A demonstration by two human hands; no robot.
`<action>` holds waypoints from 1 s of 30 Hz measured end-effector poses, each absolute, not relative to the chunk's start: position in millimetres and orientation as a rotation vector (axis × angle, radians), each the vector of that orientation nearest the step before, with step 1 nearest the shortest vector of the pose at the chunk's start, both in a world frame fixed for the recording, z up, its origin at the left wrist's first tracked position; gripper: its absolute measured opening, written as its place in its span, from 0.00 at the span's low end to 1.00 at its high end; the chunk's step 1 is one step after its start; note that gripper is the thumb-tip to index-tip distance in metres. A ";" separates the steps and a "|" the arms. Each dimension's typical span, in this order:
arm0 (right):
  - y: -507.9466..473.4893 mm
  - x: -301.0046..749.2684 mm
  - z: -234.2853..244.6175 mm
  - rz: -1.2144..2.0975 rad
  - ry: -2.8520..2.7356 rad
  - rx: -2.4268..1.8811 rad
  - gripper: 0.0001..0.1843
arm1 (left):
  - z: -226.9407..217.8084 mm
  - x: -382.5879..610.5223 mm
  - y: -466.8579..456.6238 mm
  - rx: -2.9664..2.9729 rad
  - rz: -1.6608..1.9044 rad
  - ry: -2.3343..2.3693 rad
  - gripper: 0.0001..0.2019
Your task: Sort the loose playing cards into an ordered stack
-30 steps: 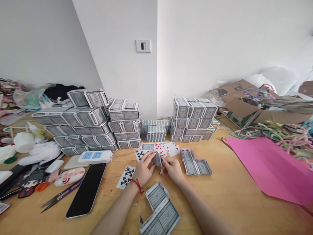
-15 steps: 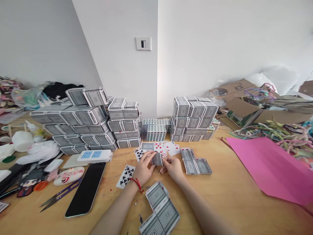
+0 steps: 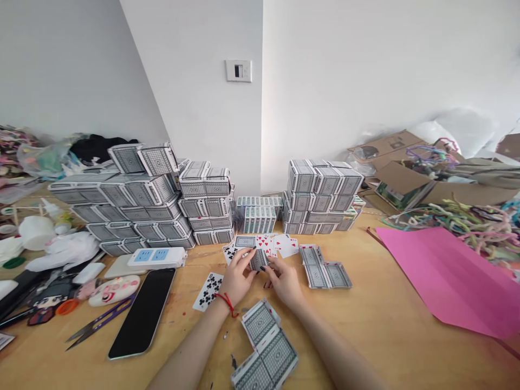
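Note:
A small stack of playing cards (image 3: 259, 259) with patterned backs stands between my two hands on the wooden table (image 3: 385, 325). My left hand (image 3: 236, 279), a red string at its wrist, pinches the stack's left side. My right hand (image 3: 284, 279) grips its right side. Several face-up cards (image 3: 276, 245) lie fanned just beyond my fingers. A single clubs card (image 3: 208, 292) lies left of my left hand. Flattened card boxes lie near me (image 3: 264, 346) and to the right (image 3: 323, 269).
Piles of boxed card decks (image 3: 146, 203) (image 3: 320, 197) line the wall. A phone (image 3: 144, 311), scissors (image 3: 97, 325), a power strip (image 3: 157, 258) and clutter sit at left. Pink paper (image 3: 447, 279), pipe cleaners (image 3: 467, 222) and cardboard boxes (image 3: 406, 179) fill the right.
Both hands have stayed on the card stack with only slight finger shifts. The view has tilted a little.

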State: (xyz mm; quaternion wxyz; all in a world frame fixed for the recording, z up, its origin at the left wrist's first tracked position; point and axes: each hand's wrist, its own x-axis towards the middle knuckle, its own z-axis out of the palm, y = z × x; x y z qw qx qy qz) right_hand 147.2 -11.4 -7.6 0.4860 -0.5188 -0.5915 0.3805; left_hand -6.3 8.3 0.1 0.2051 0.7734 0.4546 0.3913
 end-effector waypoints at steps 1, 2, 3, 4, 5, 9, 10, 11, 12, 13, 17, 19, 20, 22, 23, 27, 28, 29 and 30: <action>-11.4 147.5 -8.4 0.906 -1.456 -1.275 0.19 | 0.1 -6.0 8.0 2.163 1.092 1.266 0.25; -11.5 147.9 -9.0 0.891 -1.472 -1.285 0.18 | -0.1 -5.8 7.8 2.171 1.095 1.262 0.25; -11.7 148.1 -9.1 0.877 -1.488 -1.293 0.17 | -0.5 -5.6 7.8 2.181 1.098 1.255 0.25; -12.0 148.3 -8.8 0.864 -1.502 -1.299 0.16 | -1.1 -5.6 8.0 2.192 1.101 1.247 0.25; -12.4 148.3 -8.1 0.853 -1.514 -1.303 0.15 | -1.8 -5.7 8.2 2.207 1.102 1.239 0.26; -15.3 147.8 -3.5 0.849 -1.544 -1.298 0.13 | -4.1 -6.3 9.0 2.268 1.089 1.236 0.27; -15.8 147.8 -2.9 0.850 -1.547 -1.295 0.12 | -3.8 -6.2 8.6 2.280 1.081 1.233 0.27; -16.1 148.1 -2.5 0.851 -1.554 -1.293 0.11 | -2.8 -5.9 7.7 2.291 1.068 1.221 0.28; -15.9 148.6 -2.6 0.858 -1.561 -1.291 0.10 | -1.1 -5.3 6.5 2.299 1.053 1.202 0.28; -15.2 149.3 -2.9 0.878 -1.560 -1.289 0.10 | 1.2 -4.4 4.8 2.300 1.039 1.178 0.29; -9.7 153.4 -3.2 1.147 -1.462 -1.202 0.08 | 14.6 1.9 -3.9 2.175 1.046 1.076 0.28; -7.8 154.0 -1.6 1.283 -1.393 -1.115 0.09 | 20.0 6.0 -6.8 1.994 1.093 0.998 0.28; -7.8 153.5 -0.5 1.335 -1.371 -1.074 0.10 | 21.4 8.0 -7.4 1.872 1.141 0.983 0.27; -9.4 150.5 1.4 1.427 -1.342 -1.012 0.13 | 21.5 11.4 -6.9 1.688 1.195 1.091 0.22; -10.9 148.2 2.1 1.467 -1.335 -0.992 0.15 | 20.4 12.8 -6.1 1.654 1.189 1.187 0.18; -17.1 136.9 3.1 1.484 -1.286 -1.051 0.17 | 13.6 16.3 -3.2 1.755 1.069 1.418 0.09; -18.1 134.4 3.4 1.450 -1.265 -1.080 0.17 | 12.4 17.0 -3.0 1.791 1.040 1.425 0.09; -18.9 132.0 3.7 1.410 -1.243 -1.111 0.18 | 11.4 17.7 -3.0 1.824 1.017 1.426 0.09; -19.3 130.0 4.1 1.373 -1.225 -1.140 0.19 | 10.8 18.4 -3.2 1.854 1.000 1.434 0.10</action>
